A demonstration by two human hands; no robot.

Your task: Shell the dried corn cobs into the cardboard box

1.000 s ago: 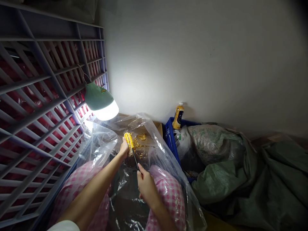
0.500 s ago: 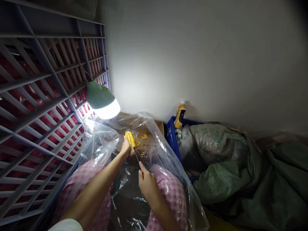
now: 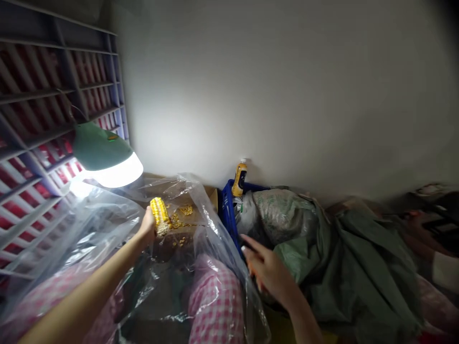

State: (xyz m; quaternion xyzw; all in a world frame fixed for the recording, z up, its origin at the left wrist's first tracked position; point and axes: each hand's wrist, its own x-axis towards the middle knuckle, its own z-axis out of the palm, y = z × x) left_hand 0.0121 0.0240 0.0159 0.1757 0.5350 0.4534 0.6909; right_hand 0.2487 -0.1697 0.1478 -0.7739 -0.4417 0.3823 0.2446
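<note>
Left of centre, the left hand (image 3: 146, 229) is clamped round the lower end of a corn cob (image 3: 159, 216). The cob stands tilted above a cardboard box (image 3: 211, 195) strewn with loose kernels (image 3: 184, 210). Lower right of centre, the right hand (image 3: 268, 272) hangs over the green woven sacks (image 3: 333, 248), well apart from the cob, its fingers stretched toward the upper left. Blur hides whether anything lies in its palm.

A clear plastic sheet (image 3: 103, 224) drapes over the box's edges and over the person's lap, which is clad in pink checked cloth (image 3: 215, 296) along the bottom of the frame. At upper left a green lamp (image 3: 103, 150) with a lit white dome hangs by a wire hook from a grey lattice rack (image 3: 32, 119), with red showing behind the bars. Its glare falls on the plastic and on the plain white wall (image 3: 287, 86) that fills the upper frame.

Near the centre, at the foot of the wall, a yellow bottle (image 3: 239, 177) stands upright at the back corner of a blue crate (image 3: 226, 215). The crate sits between the box and the sacks. The sacks pile across the right half, dim and blurred toward the far right edge.
</note>
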